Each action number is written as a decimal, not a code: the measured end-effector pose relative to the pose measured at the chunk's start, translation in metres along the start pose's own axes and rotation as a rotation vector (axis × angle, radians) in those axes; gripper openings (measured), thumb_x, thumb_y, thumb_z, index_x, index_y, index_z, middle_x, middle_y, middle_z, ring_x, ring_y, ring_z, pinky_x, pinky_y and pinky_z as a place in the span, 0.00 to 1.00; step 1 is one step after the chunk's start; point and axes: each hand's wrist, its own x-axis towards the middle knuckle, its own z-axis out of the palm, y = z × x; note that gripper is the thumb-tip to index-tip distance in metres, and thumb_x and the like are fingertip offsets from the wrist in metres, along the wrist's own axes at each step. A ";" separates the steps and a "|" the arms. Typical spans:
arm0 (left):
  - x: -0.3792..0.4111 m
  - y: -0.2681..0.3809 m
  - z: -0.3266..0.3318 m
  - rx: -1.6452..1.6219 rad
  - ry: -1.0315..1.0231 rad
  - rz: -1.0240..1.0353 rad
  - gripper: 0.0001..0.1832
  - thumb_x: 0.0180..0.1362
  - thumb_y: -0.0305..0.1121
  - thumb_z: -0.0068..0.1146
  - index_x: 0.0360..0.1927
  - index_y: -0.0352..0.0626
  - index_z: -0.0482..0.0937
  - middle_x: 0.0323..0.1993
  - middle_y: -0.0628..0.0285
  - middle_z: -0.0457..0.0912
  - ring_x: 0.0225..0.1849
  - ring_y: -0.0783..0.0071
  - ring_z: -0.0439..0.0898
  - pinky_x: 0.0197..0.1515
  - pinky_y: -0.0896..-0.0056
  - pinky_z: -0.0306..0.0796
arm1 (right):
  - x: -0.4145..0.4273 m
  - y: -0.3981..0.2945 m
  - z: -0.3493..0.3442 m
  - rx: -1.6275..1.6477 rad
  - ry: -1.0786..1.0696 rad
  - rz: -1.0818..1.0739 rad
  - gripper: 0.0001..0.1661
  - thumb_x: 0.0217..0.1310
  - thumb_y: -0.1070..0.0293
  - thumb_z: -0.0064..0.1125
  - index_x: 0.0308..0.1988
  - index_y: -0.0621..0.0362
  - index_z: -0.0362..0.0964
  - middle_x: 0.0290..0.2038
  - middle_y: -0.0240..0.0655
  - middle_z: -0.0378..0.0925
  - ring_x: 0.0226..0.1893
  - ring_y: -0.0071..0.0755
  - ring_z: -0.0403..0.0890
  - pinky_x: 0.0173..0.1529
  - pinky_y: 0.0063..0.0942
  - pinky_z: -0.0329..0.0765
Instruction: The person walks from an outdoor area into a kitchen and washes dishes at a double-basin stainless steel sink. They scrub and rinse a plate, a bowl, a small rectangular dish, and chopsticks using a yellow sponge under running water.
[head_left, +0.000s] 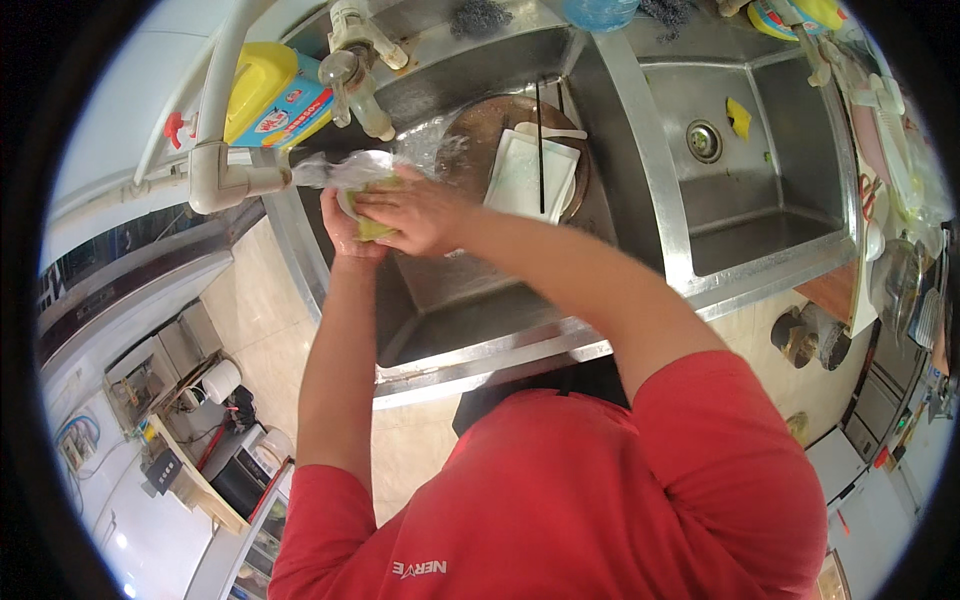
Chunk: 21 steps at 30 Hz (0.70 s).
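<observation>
Over the left basin of a steel sink (637, 150), my left hand (349, 225) holds a small white dish (346, 201) from below. My right hand (412, 214) presses a yellow-green cleaning cloth or sponge (373, 228) against it. Water streams and splashes around the dish beneath the tap (367, 105). To the right in the same basin lie a round brown tray or lid (472, 124), a white rectangular plate (525, 169) on it, a white spoon (562, 133) and dark chopsticks (539, 150). My hands partly cover the dish.
A white pipe (217, 165) and a yellow detergent jug (262, 82) stand close at the left. On the back ledge are a steel-wool scourer (480, 16) and a blue plastic container (600, 11). The right basin holds a yellow scrap (739, 118) beside its drain (704, 141).
</observation>
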 end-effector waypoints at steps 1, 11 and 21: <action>0.001 0.003 -0.005 0.091 -0.020 -0.105 0.30 0.59 0.54 0.43 0.57 0.43 0.72 0.52 0.57 0.78 0.53 0.57 0.78 0.56 0.55 0.71 | -0.006 0.011 -0.015 -0.086 -0.058 -0.031 0.27 0.63 0.53 0.55 0.58 0.49 0.69 0.63 0.36 0.69 0.64 0.40 0.69 0.70 0.53 0.52; 0.025 -0.001 -0.012 0.050 0.177 0.102 0.21 0.66 0.49 0.39 0.50 0.46 0.74 0.49 0.59 0.79 0.50 0.61 0.78 0.53 0.58 0.72 | 0.001 -0.004 -0.011 0.379 -0.057 0.518 0.23 0.60 0.51 0.59 0.47 0.57 0.75 0.42 0.45 0.81 0.45 0.50 0.81 0.52 0.42 0.75; -0.014 -0.016 0.030 -0.003 0.040 0.088 0.20 0.73 0.40 0.37 0.59 0.38 0.68 0.56 0.55 0.76 0.56 0.58 0.76 0.58 0.51 0.70 | 0.041 0.050 0.013 0.526 0.606 1.011 0.20 0.69 0.55 0.50 0.46 0.60 0.76 0.38 0.49 0.81 0.39 0.48 0.81 0.46 0.40 0.75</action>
